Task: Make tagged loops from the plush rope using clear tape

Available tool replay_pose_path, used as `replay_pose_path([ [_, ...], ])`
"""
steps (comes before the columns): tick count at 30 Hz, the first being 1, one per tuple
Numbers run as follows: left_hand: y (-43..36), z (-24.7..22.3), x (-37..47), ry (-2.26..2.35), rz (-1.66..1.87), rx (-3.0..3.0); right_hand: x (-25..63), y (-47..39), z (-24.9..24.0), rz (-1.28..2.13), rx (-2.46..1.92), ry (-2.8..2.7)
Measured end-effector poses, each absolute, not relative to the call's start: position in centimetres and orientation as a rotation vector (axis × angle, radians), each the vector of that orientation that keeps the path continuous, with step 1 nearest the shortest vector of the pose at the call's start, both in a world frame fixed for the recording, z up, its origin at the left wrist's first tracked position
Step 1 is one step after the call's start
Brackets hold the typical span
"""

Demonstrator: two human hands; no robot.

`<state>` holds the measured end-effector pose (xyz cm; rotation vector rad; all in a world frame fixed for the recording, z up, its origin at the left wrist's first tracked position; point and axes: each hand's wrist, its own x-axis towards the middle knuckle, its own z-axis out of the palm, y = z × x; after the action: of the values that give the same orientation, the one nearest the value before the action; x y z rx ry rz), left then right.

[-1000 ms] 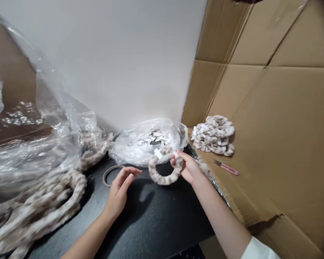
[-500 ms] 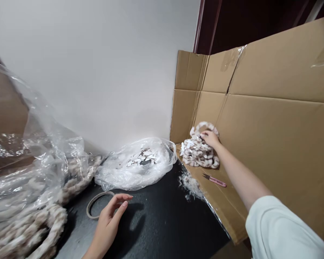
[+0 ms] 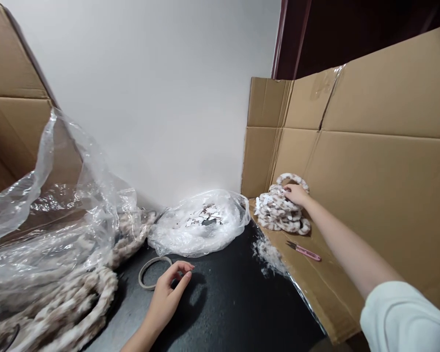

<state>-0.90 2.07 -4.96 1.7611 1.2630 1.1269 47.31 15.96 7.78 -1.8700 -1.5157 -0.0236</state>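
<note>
Right hand (image 3: 297, 194) touches fluffy ring (image 3: 292, 177); long axis seemingly runs sideways.

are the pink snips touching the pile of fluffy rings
Apart: the head view shows bare cardboard between the pink snips and the pile of fluffy rings.

We find no legible text, brand, number or sign; we can read nothing on the tags (image 3: 266, 199) at far right or the snips (image 3: 303, 251) nearer.

There is one grey hoop (image 3: 141, 274), one pair of pink snips (image 3: 305, 251), one fluffy-ring stack (image 3: 278, 216).
</note>
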Motion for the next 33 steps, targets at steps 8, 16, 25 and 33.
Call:
replay_pose_path([
  [8,1.9,-4.7,-0.8,1.271,1.142,1.841,41.5,13.0,12.1,-0.293,-1.603,-1.502],
  [16,1.9,-4.7,-0.5,1.288,1.111,1.882,30.3,4.8,15.3,0.123,-1.042,-1.723],
  [25,1.8,-4.4,-0.3,1.257,1.134,1.896,29.1,3.5,16.3,0.084,-1.041,-1.860],
  [33,0.8,-4.0,0.6,1.266,1.181,1.999,42.4,13.7,13.5,-0.382,-1.412,-1.368],
])
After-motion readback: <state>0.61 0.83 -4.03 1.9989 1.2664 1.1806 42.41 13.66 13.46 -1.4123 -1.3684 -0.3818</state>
